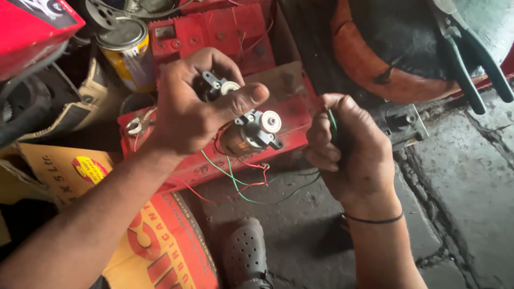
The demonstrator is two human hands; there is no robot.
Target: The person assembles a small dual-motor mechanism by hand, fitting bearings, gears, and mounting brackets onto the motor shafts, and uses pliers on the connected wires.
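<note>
My left hand grips a small copper-coloured motor with a grey metal end cap and a pale round shaft end; my thumb lies across its top. Thin green and red wires hang from the motor and loop over to my right hand. That hand is closed in a fist around the green wire's end, just right of the motor. A thin black band circles my right wrist.
A red battery casing sits behind the hands. A yellow tin can stands at the upper left. Green-handled pliers lie at the upper right by an orange-rimmed dark object. Yellow-and-orange cardboard and a grey perforated shoe are below, on grimy concrete.
</note>
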